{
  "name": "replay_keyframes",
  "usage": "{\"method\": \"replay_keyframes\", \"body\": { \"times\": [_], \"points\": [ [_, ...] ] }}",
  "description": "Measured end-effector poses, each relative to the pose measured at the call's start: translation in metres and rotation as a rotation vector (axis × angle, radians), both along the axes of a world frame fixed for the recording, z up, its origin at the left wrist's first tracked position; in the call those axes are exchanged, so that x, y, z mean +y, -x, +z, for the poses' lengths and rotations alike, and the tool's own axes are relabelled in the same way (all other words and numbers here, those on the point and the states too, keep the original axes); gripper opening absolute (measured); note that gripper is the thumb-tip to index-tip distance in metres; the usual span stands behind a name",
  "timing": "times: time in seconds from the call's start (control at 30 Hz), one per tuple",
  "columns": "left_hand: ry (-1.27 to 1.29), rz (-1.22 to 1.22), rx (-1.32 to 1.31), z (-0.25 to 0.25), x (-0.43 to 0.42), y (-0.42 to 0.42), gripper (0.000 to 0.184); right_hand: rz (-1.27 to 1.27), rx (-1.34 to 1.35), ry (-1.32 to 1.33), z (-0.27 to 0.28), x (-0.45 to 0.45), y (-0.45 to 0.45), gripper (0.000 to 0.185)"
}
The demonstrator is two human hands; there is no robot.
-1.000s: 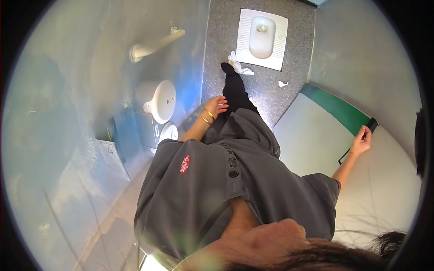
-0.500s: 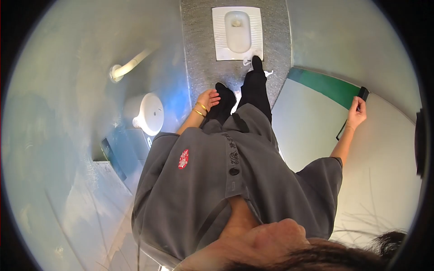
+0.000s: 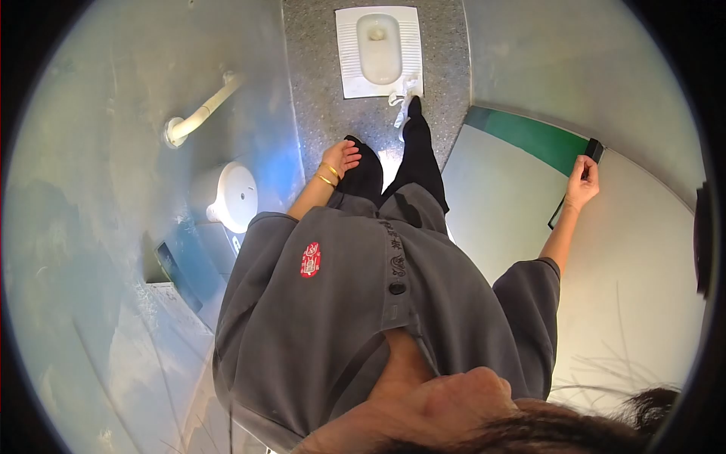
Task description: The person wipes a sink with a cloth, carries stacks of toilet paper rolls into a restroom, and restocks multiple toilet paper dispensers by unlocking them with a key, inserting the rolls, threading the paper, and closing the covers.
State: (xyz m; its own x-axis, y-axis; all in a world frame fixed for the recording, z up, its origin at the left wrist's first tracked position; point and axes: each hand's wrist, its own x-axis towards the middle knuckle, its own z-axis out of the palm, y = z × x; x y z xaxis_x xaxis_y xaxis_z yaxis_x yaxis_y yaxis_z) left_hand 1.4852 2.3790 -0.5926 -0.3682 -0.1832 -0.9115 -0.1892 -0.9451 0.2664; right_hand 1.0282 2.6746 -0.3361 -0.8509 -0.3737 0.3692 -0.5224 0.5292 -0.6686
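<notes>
My right hand is closed at the black latch on the edge of a pale door panel with a green band. A thin dark edge shows just below the wrist side of that hand. My left hand hangs at my left thigh, wearing gold bangles. Its fingers are loosely spread, and it holds nothing. Black trousers and a grey short-sleeved top cover my body. Beside my forward foot lies a crumpled white strip, its material unclear.
Ahead, a white squat toilet is set into the speckled grey floor. Along the left wall are a cream grab rail, a round white dispenser and a bluish box. A wall stands to the right.
The view has shifted, so the toilet and door appear further left. The white strip now lies differently beside my foot. My right hand stays at the latch; my left stays by my thigh.
</notes>
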Motion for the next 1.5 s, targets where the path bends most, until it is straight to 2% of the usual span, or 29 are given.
{"method": "replay_keyframes", "body": {
  "times": [0.2, 0.4, 0.47, 0.6, 0.7, 0.77, 0.8, 0.83, 0.87, 0.93, 1.0, 1.03, 1.17, 1.2, 1.23, 1.27, 1.3, 1.33, 1.37, 1.43, 1.47, 1.5],
  "points": [
    [0.046, 0.02, 0.001, 0.007, 0.004, -0.005, 0.03, 0.022, -0.003, 0.038, 0.0, -0.003, -0.002, 0.015],
    [0.005, 0.234, -0.01, 0.003, 0.002, -0.037, 0.032, 0.01, 0.107, -0.25, 0.012, -0.011, -0.011, 0.015],
    [-0.023, 0.276, -0.031, -0.009, -0.003, -0.041, 0.033, 0.035, 0.156, -0.256, 0.011, -0.013, -0.013, 0.015],
    [-0.026, 0.323, 0.016, -0.022, -0.019, -0.022, 0.033, 0.02, 0.239, -0.32, 0.013, -0.023, -0.02, 0.016],
    [-0.038, 0.4, 0.035, -0.043, -0.027, 0.006, 0.033, -0.004, 0.38, -0.553, 0.005, -0.041, -0.015, 0.016],
    [-0.035, 0.43, 0.027, -0.047, -0.024, 0.027, 0.033, 0.018, 0.303, -0.415, -0.002, -0.106, -0.008, 0.015],
    [-0.076, 0.503, 0.084, -0.057, -0.018, 0.036, 0.033, 0.108, 0.283, -0.426, -0.012, -0.142, 0.012, 0.012],
    [-0.105, 0.575, 0.159, -0.063, -0.018, 0.049, 0.034, 0.144, 0.16, -0.325, -0.025, -0.19, 0.032, 0.011],
    [-0.058, 0.489, -0.016, -0.036, -0.026, 0.072, 0.036, 0.28, 0.137, -0.238, -0.043, -0.234, 0.066, 0.01],
    [-0.066, 0.57, -0.021, -0.033, -0.02, 0.095, 0.04, 0.542, 0.119, -0.221, -0.039, -0.347, 0.113, 0.008],
    [0.039, 0.598, -0.165, 0.004, -0.02, 0.125, 0.037, 0.764, 0.29, -0.143, -0.03, -0.464, 0.171, 0.006],
    [0.072, 0.599, -0.204, 0.012, -0.016, 0.134, 0.036, 0.791, 0.349, -0.073, -0.024, -0.524, 0.198, 0.008],
    [0.062, 0.668, -0.362, 0.05, 0.016, 0.161, 0.034, 0.729, 0.979, -0.077, 0.007, -0.721, 0.317, 0.012],
    [0.021, 0.711, -0.414, 0.061, 0.036, 0.164, 0.033, 0.745, 1.026, -0.079, -0.002, -0.767, 0.366, 0.018],
    [-0.014, 0.755, -0.46, 0.065, 0.046, 0.166, 0.032, 0.633, 1.004, -0.102, 0.008, -0.803, 0.38, 0.027],
    [-0.043, 0.798, -0.499, 0.066, 0.053, 0.166, 0.032, 0.498, 0.978, -0.302, -0.007, -0.854, 0.439, 0.033],
    [-0.07, 0.804, -0.531, 0.066, 0.063, 0.166, 0.031, 0.402, 1.032, -0.261, -0.011, -0.887, 0.466, 0.047],
    [-0.092, 0.807, -0.553, 0.065, 0.072, 0.163, 0.03, 0.417, 1.025, -0.316, 0.005, -0.898, 0.453, 0.048],
    [-0.126, 0.805, -0.581, 0.06, 0.082, 0.163, 0.031, 0.857, 1.59, -0.108, 0.054, -0.929, 0.446, 0.046],
    [-0.199, 0.768, -0.618, 0.047, 0.088, 0.164, 0.033, 0.863, 1.479, -0.065, 0.059, -0.923, 0.419, 0.034],
    [-0.239, 0.755, -0.63, 0.041, 0.09, 0.165, 0.033, 0.44, 0.825, -0.285, 0.029, -0.902, 0.398, 0.025],
    [-0.259, 0.736, -0.653, 0.034, 0.087, 0.167, 0.034, 0.468, 0.856, -0.307, 0.029, -0.905, 0.394, 0.027]
  ]
}}
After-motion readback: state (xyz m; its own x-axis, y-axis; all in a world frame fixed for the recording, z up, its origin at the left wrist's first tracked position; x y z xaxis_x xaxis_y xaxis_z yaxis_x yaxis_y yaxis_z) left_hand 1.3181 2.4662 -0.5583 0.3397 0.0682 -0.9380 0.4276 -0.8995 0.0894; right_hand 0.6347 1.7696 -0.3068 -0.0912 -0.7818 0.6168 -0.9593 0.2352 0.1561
